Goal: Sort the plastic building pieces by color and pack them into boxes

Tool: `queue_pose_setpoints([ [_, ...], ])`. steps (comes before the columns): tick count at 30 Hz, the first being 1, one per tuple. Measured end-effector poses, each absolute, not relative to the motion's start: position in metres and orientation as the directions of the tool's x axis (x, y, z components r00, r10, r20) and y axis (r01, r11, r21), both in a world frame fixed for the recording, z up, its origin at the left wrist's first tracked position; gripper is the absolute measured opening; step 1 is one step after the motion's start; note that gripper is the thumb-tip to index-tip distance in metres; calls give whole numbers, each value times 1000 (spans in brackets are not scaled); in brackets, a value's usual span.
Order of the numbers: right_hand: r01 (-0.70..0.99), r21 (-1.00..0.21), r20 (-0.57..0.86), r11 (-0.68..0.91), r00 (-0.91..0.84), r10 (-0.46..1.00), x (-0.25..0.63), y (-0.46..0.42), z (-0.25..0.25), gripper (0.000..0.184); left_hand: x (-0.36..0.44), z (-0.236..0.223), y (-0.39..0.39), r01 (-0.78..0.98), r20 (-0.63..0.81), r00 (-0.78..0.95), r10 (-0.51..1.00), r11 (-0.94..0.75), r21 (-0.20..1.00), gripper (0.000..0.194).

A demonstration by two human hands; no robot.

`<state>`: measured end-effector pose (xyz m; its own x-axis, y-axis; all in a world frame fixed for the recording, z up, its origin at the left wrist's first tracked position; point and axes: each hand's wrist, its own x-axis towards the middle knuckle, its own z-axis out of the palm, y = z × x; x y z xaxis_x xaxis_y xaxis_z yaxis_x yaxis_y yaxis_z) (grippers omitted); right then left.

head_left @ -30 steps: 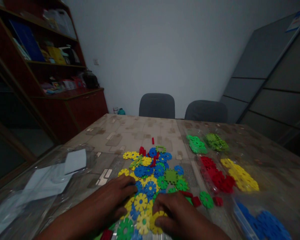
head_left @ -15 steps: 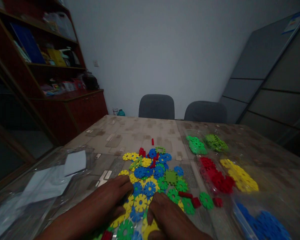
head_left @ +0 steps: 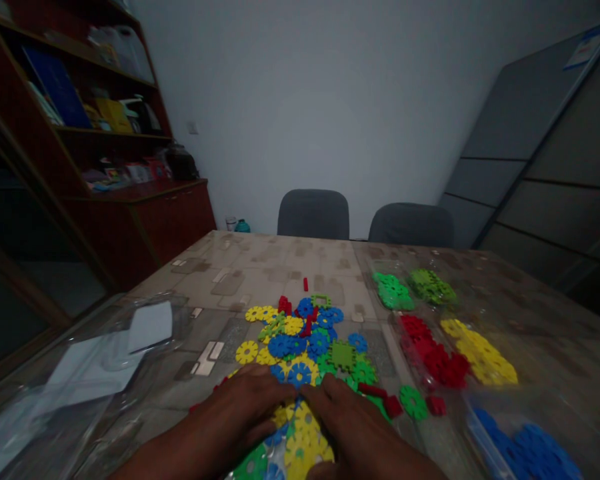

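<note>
Low over the pile, my right hand (head_left: 353,427) is closed around several yellow flower-shaped plastic discs (head_left: 306,445), whose faces show along its left side. My left hand (head_left: 250,407) reaches in from the other side, fingers bent together over a yellow disc (head_left: 281,416). Its fingertips meet those of my right hand. Beyond both hands spreads a mixed heap of blue discs (head_left: 300,375), green discs (head_left: 363,371) and a green square piece (head_left: 341,355). My hands cover the near part of the heap.
To the right stand clear plastic trays holding green discs (head_left: 393,291), light green squares (head_left: 432,285), red pieces (head_left: 433,351), yellow discs (head_left: 484,353) and blue discs (head_left: 530,448). Clear packaging with white card (head_left: 151,325) lies left. Two grey chairs (head_left: 313,215) stand behind the table.
My left hand has moved right and nearer, toward my right hand. More yellow discs now show beside my right hand. A yellow disc at the heap's left edge is uncovered.
</note>
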<state>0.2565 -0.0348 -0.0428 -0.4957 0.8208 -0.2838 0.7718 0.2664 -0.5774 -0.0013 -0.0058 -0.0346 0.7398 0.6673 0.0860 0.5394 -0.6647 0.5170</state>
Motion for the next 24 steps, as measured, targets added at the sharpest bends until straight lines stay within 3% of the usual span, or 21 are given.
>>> queue_pose_setpoints([
  [3,767,-566,-246,302,-507,826,257,-34,-50,96,-1,-39,-4,562,90,724,684,-661,498,46],
  [8,726,-622,-169,295,-492,854,255,-34,-43,60,5,-32,-2,643,39,679,733,-619,451,21],
  [14,746,-645,-244,170,-411,879,254,-30,-19,32,8,-33,-2,626,21,699,715,-625,467,5],
  [19,747,-645,-184,162,-357,916,255,-24,-6,25,11,-28,-3,581,61,681,729,-589,561,21],
  [24,686,-680,-83,259,-423,902,252,-25,-5,19,16,-18,-8,626,7,601,799,-476,617,15],
])
